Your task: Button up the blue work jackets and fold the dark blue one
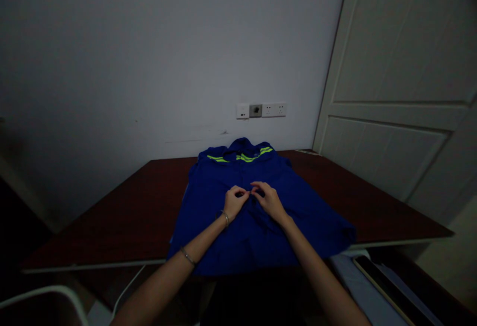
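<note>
A blue collared shirt (212, 192) with bright yellow-green stripes near its collar is spread out on a dark red-brown table (130, 202), its lower edge hanging over the front. My left hand (234, 202) is closed in a pinch at the middle of the shirt front. Right beside it, my right hand (269, 202) pinches the cloth too, the fingertips of both hands almost touching. Whatever small part lies between the fingertips is too dark and small to make out. On my left wrist is a bracelet (225, 217), and another band sits higher up the forearm.
Behind the table rises a pale wall with a row of sockets (261, 111). A white panelled door (383, 152) stands at the right. A white curved rail (55, 290) is at lower left; a dark flat object (391, 286) lies below the table at lower right.
</note>
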A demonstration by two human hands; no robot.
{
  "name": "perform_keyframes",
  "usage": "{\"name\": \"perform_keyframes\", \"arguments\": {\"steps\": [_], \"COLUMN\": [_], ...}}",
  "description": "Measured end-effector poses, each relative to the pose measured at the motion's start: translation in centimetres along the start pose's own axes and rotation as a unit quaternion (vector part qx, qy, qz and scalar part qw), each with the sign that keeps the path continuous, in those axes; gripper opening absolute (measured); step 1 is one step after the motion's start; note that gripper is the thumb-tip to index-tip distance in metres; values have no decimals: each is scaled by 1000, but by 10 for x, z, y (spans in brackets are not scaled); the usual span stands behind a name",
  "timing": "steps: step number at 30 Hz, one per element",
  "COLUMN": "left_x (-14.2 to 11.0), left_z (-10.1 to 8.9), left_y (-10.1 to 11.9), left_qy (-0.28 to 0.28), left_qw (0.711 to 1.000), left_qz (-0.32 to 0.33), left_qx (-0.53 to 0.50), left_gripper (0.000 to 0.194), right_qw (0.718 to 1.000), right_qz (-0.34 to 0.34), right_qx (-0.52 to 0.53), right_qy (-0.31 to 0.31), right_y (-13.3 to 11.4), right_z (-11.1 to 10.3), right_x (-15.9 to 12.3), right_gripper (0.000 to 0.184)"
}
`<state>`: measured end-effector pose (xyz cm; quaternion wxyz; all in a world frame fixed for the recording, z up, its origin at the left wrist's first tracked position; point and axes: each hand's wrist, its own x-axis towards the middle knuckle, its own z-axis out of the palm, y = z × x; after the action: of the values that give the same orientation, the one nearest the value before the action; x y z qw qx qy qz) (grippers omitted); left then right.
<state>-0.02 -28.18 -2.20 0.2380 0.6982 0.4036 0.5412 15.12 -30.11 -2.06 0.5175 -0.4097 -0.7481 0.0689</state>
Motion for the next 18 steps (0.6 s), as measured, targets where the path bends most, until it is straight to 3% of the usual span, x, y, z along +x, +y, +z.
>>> {"name": "perform_keyframes", "arguments": {"steps": [18], "left_x": [1], "left_z": [1], "left_y": [-3], "left_qy": [-6], "left_qw": [1000], "left_qz": [8], "left_qx": [23], "left_gripper": [9], "right_qw": [995], "right_qz": [70], "right_qx": [74], "right_qy": [17], "right_y": [-6], "right_z": [-1], "right_x": [4], "right_gripper": [23]}}
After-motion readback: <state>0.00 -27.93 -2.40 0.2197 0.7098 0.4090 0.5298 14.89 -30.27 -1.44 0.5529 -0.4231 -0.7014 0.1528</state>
